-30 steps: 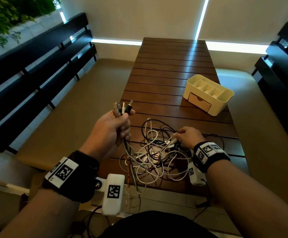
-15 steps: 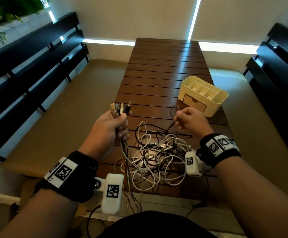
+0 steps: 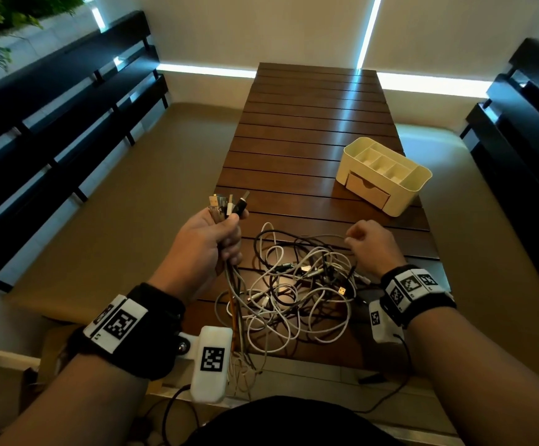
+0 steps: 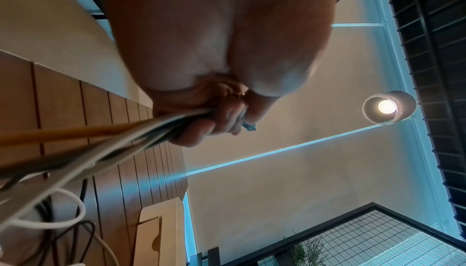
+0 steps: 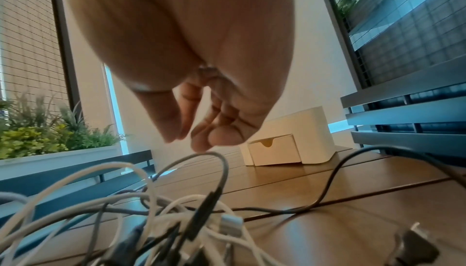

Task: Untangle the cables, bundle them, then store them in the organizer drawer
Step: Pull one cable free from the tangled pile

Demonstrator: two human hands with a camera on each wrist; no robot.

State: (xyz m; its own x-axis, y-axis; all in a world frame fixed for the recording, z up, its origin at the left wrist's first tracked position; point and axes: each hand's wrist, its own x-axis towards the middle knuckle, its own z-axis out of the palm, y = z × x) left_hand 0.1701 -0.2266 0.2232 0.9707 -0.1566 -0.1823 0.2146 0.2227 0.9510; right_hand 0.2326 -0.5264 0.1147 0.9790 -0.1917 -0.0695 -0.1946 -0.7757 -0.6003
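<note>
My left hand is raised over the table's near left edge. It grips a bunch of cable ends, and their plugs stick up above the fist. The gripped cables run down from the left hand into a tangle of white, grey and black cables on the table. My right hand hovers at the tangle's far right with loosely curled fingers. Its fingertips are just above a grey cable loop and grip nothing. The cream organizer stands further back on the right, with its drawer closed.
The slatted wooden table stretches away from me, bare beyond the organizer. Black slatted benches line both sides. Some cables hang over the near table edge. A planter with greenery is off to the left.
My right hand rose from the tangle pinching a dark cable, then came down to the right with fingers loosened and the cable out of it. The left hand kept its grip.
</note>
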